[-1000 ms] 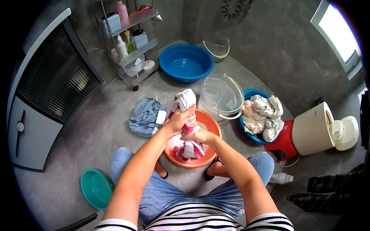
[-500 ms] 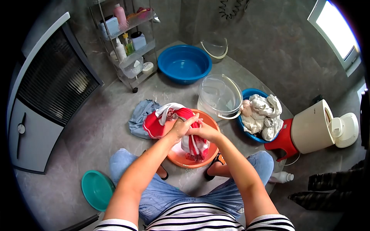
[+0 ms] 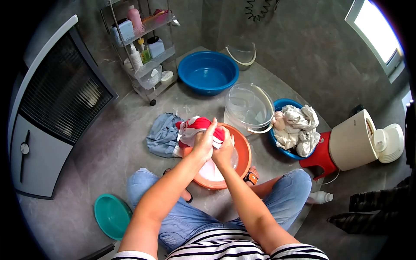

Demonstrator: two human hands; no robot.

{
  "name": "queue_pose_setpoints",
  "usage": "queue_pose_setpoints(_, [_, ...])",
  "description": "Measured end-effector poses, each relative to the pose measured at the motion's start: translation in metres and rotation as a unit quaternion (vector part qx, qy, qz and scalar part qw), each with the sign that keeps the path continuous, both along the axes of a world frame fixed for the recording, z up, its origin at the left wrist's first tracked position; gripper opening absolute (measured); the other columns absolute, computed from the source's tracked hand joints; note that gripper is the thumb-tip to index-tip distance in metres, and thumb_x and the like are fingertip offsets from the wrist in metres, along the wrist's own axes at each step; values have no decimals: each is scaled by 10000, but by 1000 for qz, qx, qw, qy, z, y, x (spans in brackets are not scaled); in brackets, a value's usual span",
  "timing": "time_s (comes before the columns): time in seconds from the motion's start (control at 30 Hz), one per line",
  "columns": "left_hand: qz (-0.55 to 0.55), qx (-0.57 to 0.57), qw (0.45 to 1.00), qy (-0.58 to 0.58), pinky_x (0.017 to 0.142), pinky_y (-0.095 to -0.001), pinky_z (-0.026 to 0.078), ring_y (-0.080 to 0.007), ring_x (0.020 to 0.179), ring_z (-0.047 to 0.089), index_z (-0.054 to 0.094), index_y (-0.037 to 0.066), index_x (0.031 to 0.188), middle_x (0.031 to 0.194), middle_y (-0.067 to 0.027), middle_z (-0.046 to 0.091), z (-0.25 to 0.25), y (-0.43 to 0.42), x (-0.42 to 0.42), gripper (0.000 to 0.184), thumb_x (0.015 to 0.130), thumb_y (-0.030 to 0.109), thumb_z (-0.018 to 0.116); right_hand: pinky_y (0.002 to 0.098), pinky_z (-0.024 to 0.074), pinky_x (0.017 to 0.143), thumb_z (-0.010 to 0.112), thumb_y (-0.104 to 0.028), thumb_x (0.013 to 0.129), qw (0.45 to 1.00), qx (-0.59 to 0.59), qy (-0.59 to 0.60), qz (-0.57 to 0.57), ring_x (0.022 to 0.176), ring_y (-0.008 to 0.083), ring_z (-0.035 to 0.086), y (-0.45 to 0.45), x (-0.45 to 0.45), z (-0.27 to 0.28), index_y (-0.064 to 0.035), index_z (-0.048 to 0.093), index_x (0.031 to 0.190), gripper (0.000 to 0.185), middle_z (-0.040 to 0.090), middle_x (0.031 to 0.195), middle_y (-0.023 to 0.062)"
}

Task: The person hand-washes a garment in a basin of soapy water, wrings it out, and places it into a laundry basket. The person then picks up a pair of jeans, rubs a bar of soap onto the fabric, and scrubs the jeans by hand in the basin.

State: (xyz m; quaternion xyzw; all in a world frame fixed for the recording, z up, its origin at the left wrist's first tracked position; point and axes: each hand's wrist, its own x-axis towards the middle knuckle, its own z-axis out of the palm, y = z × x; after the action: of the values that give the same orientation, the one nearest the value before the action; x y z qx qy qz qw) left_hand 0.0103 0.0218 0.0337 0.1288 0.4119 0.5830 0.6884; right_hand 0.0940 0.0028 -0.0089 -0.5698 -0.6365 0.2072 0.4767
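Note:
A red and white garment (image 3: 196,125) is bunched up over the far left rim of an orange basin (image 3: 246,154). My left hand (image 3: 204,142) is closed on the cloth, its thumb side pointing up. Pressed close beside it, my right hand (image 3: 223,149) also grips the garment, with red fabric showing between the hands. White, sudsy water (image 3: 210,170) shows in the basin below my wrists. Denim-blue cloth (image 3: 164,135) lies on the floor to the left, near the garment's hanging edge. Most fingertips are hidden behind the hands and fabric.
A clear bucket (image 3: 242,106) stands just behind the basin. Farther back is a blue basin (image 3: 208,73) beside a shelf rack (image 3: 162,56). To the right, pale laundry (image 3: 297,130) fills another blue tub, next to a red-and-cream appliance (image 3: 351,141). A green basin (image 3: 112,216) sits lower left.
The garment's red and white end has been lifted out of the basin and gathered up between my hands. My right hand has turned and shifted slightly left, uncovering the sudsy water.

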Motion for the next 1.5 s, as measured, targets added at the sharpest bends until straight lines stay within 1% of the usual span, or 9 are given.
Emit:
queue_pose_setpoints(0.1, [1, -6, 991, 137, 744, -286, 503, -129, 796, 633, 603, 77, 930, 856, -34, 647, 23, -2, -12, 293, 893, 351, 702, 452, 479, 917, 765, -109, 653, 991, -12, 51, 125, 1015, 366, 644, 15, 10, 13, -61, 592, 1109, 490, 688, 1013, 172])
queue_pose_setpoints(0.27, [77, 148, 909, 382, 634, -288, 462, -116, 655, 587, 576, 111, 782, 739, 0, 605, 17, 10, -16, 241, 881, 280, 715, 415, 525, 767, 722, -88, 689, 962, -96, 61, 249, 826, 360, 676, 31, 12, 26, -14, 607, 1018, 356, 693, 892, 184])
queue_pose_setpoints(0.47, [13, 161, 960, 228, 480, -250, 395, -86, 471, 482, 509, 133, 687, 575, 20, 499, 22, 17, -18, 325, 924, 286, 672, 337, 514, 685, 682, -110, 746, 853, -299, 118, 410, 749, 151, 632, 40, 23, 28, -34, 632, 945, 219, 664, 804, 62])
queue_pose_setpoints(0.67, [-126, 220, 965, 70, 486, -238, 359, -68, 505, 456, 497, 141, 723, 592, 41, 477, 33, 13, -22, 310, 930, 302, 665, 301, 486, 743, 708, -100, 713, 781, -415, 200, 421, 823, 144, 585, 30, 42, 45, -63, 615, 999, 303, 611, 887, 16])
queue_pose_setpoints(0.9, [-205, 233, 948, -73, 720, -327, 512, -116, 645, 550, 497, 128, 803, 665, 10, 514, 32, 12, -24, 439, 929, 545, 555, 297, 480, 815, 740, -137, 724, 609, -569, 330, 442, 889, 148, 600, 43, 58, 28, -59, 623, 1093, 395, 636, 950, 55])
queue_pose_setpoints(1.03, [-114, 83, 987, 71, 642, -293, 508, -141, 642, 589, 509, 125, 825, 664, -9, 528, 9, 19, -16, 456, 886, 563, 621, 310, 468, 895, 805, -250, 726, 781, -410, 164, 442, 996, 181, 597, 45, 61, 27, -34, 583, 1168, 539, 625, 1087, 62])
queue_pose_setpoints(1.17, [67, -66, 987, 128, 607, -293, 499, -154, 611, 579, 523, 83, 727, 670, -47, 551, -6, 25, -16, 528, 845, 575, 673, 388, 489, 899, 846, -316, 689, 976, -100, -46, 188, 1024, 332, 613, 5, 57, 27, 6, 540, 1154, 642, 605, 1110, 188])
queue_pose_setpoints(1.33, [105, -48, 988, 104, 614, -281, 493, -152, 611, 584, 543, 52, 712, 708, -78, 598, 3, 21, -10, 576, 845, 600, 658, 511, 333, 1071, 796, -138, 635, 987, 64, -132, 62, 1313, 445, 404, -30, 3, 20, 52, 336, 1396, 909, 414, 1400, 286])
queue_pose_setpoints(1.5, [69, 7, 990, 120, 605, -264, 479, -138, 601, 577, 557, 64, 634, 645, -62, 586, 20, 13, -9, 536, 877, 531, 662, 399, 469, 920, 777, -99, 684, 986, 35, 149, 72, 1074, 344, 619, 8, -16, 8, -16, 504, 1269, 651, 626, 1145, 213])
